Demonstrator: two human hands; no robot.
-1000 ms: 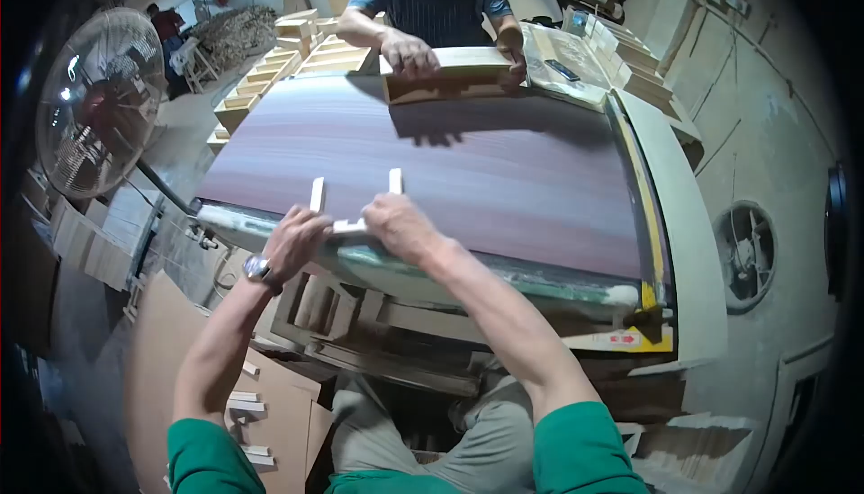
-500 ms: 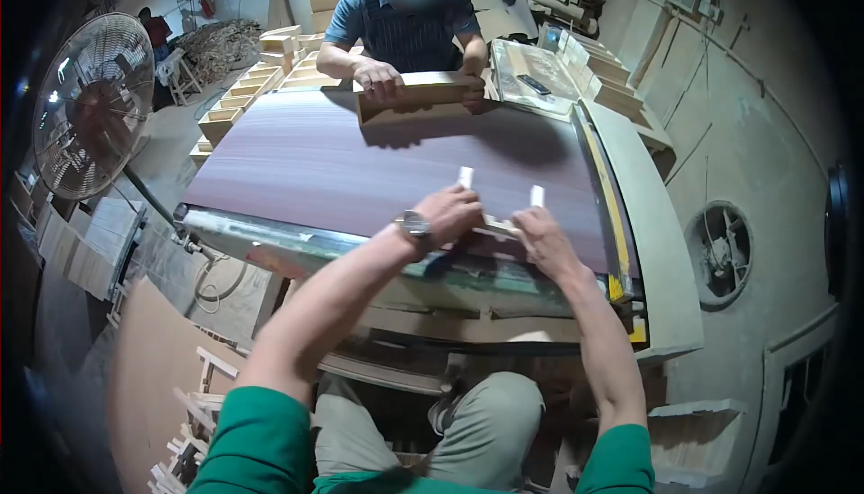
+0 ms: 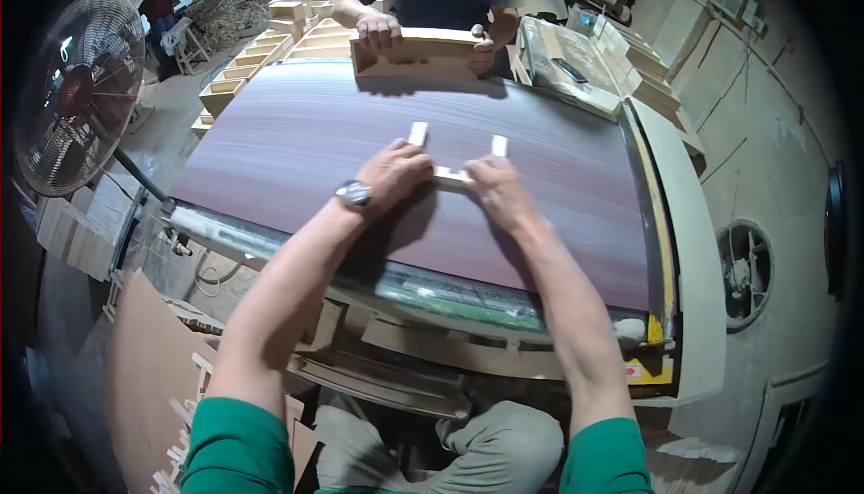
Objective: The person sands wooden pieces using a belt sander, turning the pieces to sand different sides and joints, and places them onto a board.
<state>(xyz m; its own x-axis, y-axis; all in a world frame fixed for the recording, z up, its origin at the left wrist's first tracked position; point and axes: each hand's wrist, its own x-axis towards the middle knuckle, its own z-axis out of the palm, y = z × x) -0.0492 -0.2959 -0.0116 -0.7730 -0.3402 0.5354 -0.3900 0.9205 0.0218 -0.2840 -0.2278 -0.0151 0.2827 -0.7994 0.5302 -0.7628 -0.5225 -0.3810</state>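
Note:
Both hands grip one small pale wooden frame (image 3: 452,176), which has two upright-looking prongs pointing away from me and a bar between them. My left hand (image 3: 396,173), with a watch on its wrist, is closed on the left side of the frame. My right hand (image 3: 500,190) is closed round the right side. Beneath them lies the wide purplish, streaked belt surface (image 3: 297,152). The frame is over its middle; whether it touches is hidden by my fingers.
Across the surface a co-worker's hands hold a wooden box (image 3: 414,55). A standing fan (image 3: 79,94) is at the left, wooden drawers (image 3: 236,85) behind it. A yellow-edged board (image 3: 688,251) runs along the right. Small wooden frames (image 3: 184,422) lie lower left.
My hands and the wooden frame have moved away from the near edge, farther over the purplish surface. The camera view has shifted too. The co-worker still holds the box.

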